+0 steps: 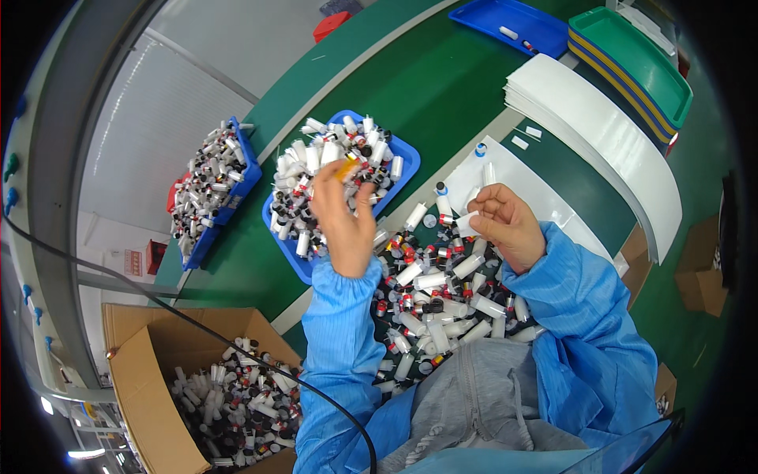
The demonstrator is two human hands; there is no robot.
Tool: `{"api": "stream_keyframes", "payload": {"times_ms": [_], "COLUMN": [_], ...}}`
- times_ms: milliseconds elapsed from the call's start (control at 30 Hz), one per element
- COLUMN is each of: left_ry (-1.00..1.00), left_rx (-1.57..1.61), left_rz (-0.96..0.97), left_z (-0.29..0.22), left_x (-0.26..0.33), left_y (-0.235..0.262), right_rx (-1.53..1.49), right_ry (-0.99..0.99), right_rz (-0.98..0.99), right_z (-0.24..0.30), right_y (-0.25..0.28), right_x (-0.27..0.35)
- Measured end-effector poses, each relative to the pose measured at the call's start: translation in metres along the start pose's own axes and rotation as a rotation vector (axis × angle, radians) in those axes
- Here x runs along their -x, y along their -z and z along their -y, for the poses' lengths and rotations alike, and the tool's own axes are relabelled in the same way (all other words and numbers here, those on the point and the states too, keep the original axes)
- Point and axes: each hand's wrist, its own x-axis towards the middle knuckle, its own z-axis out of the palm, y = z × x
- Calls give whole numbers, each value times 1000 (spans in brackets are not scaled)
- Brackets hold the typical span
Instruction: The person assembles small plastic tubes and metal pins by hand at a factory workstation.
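Observation:
My left hand (345, 225) is over the near edge of a blue tray (409, 162) heaped with small white plastic bottles (312, 158) and black and red parts. Its thumb and fingers are apart. A blurred orange-yellow piece (347, 169) shows at the fingertips; I cannot make out its kind. My right hand (513, 229) pinches a small white cylindrical piece (467, 224) between thumb and fingers, above a loose pile of white bottles (438, 336) and black and red caps on the table before me. A white bottle with a blue and black end (443, 199) stands beside that hand.
Another full blue tray (251, 162) sits at the left. A cardboard box (130, 355) at lower left holds more bottles. White sheets (600, 118) are stacked at right, with green trays (632, 59) behind them. At the far side lies a blue tray (482, 14). A black cable (197, 317) crosses the left.

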Motion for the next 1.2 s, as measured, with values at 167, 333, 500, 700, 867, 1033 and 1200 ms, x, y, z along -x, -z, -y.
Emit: {"api": "stream_keyframes", "payload": {"times_ms": [167, 333, 500, 700, 867, 1033, 1200], "left_ry": [370, 593, 405, 402, -75, 112, 441], "left_rx": [776, 1133, 845, 819, -284, -343, 526], "left_rz": [542, 477, 440, 363, 459, 540, 572], "left_z": [-46, -59, -57, -61, -37, 12, -8], "left_x": [40, 59, 68, 61, 23, 23, 21], "left_y": [-22, -38, -44, -41, -4, 13, 6], "right_rx": [18, 156, 332, 706, 374, 112, 282], "right_ry": [83, 208, 315, 436, 340, 95, 234], "right_rz": [56, 38, -37, 68, -49, -34, -1], "right_z": [-4, -5, -3, 1, -1, 0, 5], "right_y": [-5, -9, -16, -1, 3, -2, -14], "right_x": [-3, -5, 4, -4, -5, -6, 0]}}
